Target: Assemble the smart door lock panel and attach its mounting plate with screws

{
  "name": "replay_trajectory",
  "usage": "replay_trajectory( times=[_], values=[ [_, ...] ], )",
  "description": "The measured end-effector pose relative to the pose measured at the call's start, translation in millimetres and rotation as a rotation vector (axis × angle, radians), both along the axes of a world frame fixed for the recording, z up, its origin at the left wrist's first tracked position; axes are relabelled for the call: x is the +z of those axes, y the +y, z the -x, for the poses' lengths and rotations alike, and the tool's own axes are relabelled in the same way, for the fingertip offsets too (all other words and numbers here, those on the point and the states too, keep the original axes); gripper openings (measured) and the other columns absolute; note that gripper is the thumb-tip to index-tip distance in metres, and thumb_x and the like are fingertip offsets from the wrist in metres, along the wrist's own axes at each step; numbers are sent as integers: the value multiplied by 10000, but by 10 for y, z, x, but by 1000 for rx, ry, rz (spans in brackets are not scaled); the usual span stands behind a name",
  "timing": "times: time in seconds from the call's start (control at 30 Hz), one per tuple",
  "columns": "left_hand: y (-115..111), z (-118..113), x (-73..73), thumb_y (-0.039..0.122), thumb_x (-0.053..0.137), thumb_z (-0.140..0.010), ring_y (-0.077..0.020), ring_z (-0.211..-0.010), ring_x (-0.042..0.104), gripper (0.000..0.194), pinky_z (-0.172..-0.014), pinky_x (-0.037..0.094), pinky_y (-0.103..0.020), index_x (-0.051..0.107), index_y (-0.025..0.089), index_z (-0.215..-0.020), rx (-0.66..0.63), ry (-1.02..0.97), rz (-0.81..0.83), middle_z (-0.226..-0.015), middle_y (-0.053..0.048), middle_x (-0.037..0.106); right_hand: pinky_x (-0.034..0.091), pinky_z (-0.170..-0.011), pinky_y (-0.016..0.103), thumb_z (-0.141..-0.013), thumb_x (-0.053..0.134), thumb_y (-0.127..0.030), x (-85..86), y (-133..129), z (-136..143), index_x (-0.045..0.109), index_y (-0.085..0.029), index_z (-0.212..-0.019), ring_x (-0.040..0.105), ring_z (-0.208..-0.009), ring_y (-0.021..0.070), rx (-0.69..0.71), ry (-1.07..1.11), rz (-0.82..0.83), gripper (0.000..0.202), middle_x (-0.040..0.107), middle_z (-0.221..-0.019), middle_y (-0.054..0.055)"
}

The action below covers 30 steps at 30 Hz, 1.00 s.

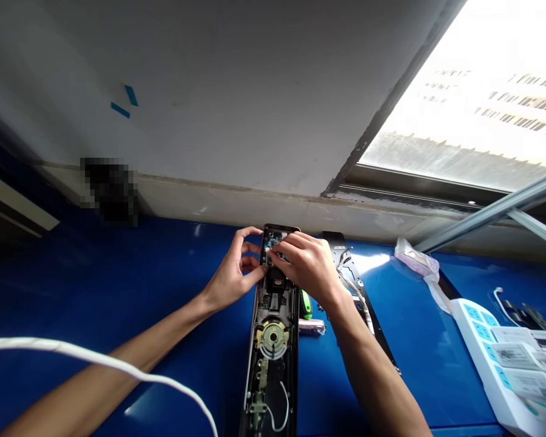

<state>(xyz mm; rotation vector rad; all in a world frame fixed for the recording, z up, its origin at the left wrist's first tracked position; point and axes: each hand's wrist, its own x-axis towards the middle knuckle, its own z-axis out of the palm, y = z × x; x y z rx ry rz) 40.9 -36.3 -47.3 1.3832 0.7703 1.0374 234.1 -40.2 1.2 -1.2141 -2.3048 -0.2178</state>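
A long, narrow black housing (pixel 253 315), resembling an opened electronic door lock, lies lengthwise in front of me on the blue table. It shows a round brass-coloured mechanism (pixel 273 337), a thin white wire (pixel 286 406) and, at the far end, a circuit board (pixel 273 240). My left hand (pixel 236 267) holds the far end by its left edge, with the thumb near the board. Over the board's right side is my right hand (pixel 307 261), fingers bent together; whatever they pinch is hidden. Beside the housing lie a green-and-black tool handle (pixel 306 304) and a shiny cylinder (pixel 313 328).
A second black panel (pixel 363 291) with a cable lies right of the housing. Farther right are a plastic-wrapped packet (pixel 416 258) and a white power strip (pixel 475 346) with adapters. A white cable (pixel 95 360) crosses the lower left. Wall and window stand behind the table.
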Motion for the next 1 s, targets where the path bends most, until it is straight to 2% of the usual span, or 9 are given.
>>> replay_trajectory(
  times=[0.23, 0.37, 0.5, 0.63, 0.83, 1.0],
  values=[
    [14, 5, 6, 216, 739, -880, -107, -783, 642, 649, -749, 524, -247, 352, 301, -1396, 3, 2, 13, -1083, -11, 605, 483, -708, 295, -1004, 634, -270, 18, 24, 5, 757, -205, -820, 669, -790, 164, 18, 90, 64, 231, 767, -845, 45],
    [18, 38, 59, 234, 738, -884, -132, -833, 667, 668, -791, 545, -281, 340, 294, -1417, -24, 36, 37, -1123, -31, 618, 504, -657, 245, -965, 703, -265, 131, -19, -52, 779, -212, -981, 621, -679, 100, 47, 172, 157, 94, 753, -942, 28],
    [17, 83, 143, 232, 742, -880, -172, -930, 686, 694, -854, 577, -339, 342, 294, -1444, -26, 106, -27, -1226, -65, 605, 502, -597, 213, -907, 770, -238, 259, -111, -142, 770, -233, -1048, 574, -593, 62, 26, 210, 272, 141, 708, -913, -3],
    [-18, 114, 186, 213, 727, -888, -262, -1234, 619, 587, -1025, 559, -426, 467, 289, -1409, 40, 221, -243, -1435, -102, 532, 512, -607, 210, -845, 826, -238, 317, -171, -204, 718, -246, -1092, 620, -673, 87, -18, 246, 443, 270, 702, -927, -3],
    [-143, 100, 182, 229, 730, -884, -275, -1273, 613, 557, -1080, 564, -474, 505, 316, -1387, -22, 295, -308, -1553, -93, 421, 476, -561, 224, -818, 838, -285, 304, -239, -274, 619, -232, -1016, 614, -649, 103, -84, 305, 511, 300, 682, -830, -20],
    [-211, 87, 149, 239, 760, -844, -324, -1360, 563, 585, -1145, 510, -532, 534, 328, -1377, -4, 391, -352, -1665, -94, 282, 474, -562, 223, -831, 798, -216, 254, -335, -335, 595, -234, -944, 622, -655, 103, -49, 325, 598, 233, 685, -786, -41]
  ],
)
